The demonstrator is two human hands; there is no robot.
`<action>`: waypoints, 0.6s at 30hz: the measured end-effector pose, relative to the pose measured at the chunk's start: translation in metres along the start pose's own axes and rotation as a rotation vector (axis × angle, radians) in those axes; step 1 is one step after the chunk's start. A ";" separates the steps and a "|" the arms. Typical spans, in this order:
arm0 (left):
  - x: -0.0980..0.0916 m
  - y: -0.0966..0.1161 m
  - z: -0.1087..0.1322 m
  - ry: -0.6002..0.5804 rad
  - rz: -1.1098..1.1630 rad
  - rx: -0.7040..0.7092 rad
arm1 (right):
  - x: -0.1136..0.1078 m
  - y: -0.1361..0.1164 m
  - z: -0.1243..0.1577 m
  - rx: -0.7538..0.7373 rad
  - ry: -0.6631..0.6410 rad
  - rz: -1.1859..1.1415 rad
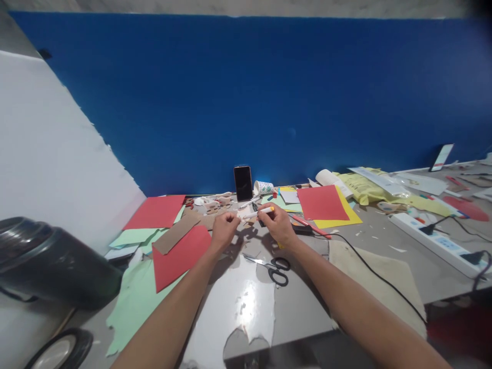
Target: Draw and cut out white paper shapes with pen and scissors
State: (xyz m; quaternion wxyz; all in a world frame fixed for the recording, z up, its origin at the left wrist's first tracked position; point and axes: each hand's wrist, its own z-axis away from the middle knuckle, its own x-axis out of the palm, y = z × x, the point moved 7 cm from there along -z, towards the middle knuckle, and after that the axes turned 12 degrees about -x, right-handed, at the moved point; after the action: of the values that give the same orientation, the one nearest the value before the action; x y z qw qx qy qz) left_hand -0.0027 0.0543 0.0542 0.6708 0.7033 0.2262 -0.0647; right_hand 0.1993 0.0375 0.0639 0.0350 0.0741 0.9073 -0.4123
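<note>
My right hand grips a white marker pen with an orange-yellow end, held almost level over the table. Just left of it, my left hand is closed in a pinch near the pen's other end. Whatever its fingertips hold is too small to make out. Below both hands lie black-handled scissors, blades pointing left. A dark phone leans upright against the blue wall, and a patterned paper cup lies on its side next to it.
Red sheets, green paper and a brown cardboard strip surround the hands. A black cable crosses beige cloth-like material on the right, near a white power strip. A large dark bottle lies left.
</note>
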 end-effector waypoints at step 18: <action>0.001 -0.006 -0.001 -0.030 0.052 -0.050 | -0.006 -0.014 -0.002 -0.046 -0.019 0.104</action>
State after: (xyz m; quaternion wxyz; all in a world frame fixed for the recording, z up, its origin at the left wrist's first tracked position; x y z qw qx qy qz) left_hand -0.0047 0.0557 0.0485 0.6929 0.6910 0.1992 -0.0521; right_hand 0.2033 0.0297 0.0762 0.0667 0.1164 0.9112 -0.3895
